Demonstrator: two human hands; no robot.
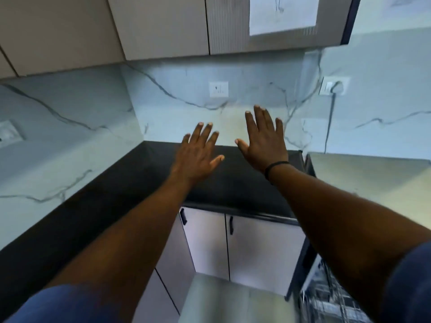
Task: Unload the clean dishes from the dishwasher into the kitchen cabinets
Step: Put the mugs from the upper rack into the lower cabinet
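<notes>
Two hands are stretched out flat above the black table (pixel 144 173), fingers straight and spread, and neither holds anything: the left hand (pixel 198 152) and the right hand (pixel 264 141) each have a released grip, palms turned away toward the marble backsplash (pixel 186 89). No dish is in either hand, so I judge this as a pause between carries, or a start not yet made. The task's things are low at the right: the dishwasher rack (pixel 326 297) shows at the bottom right corner behind the right forearm, blurred, so what it holds cannot be told. A steel panel (pixel 221 299) at bottom centre looks like the open dishwasher door, though that is a guess.

The next move likely calls for bending down and right to the rack, taking a dish, then opening a cabinet. The upper cabinets (pixel 163 26) are shut and show no handles; the lower cabinet doors (pixel 256 248) have dark handles and are shut too.

For room, the table is bare under the hands. The open door fills the floor space before the lower cabinets, and the table's front edge runs just above them, so the arms must clear both
</notes>
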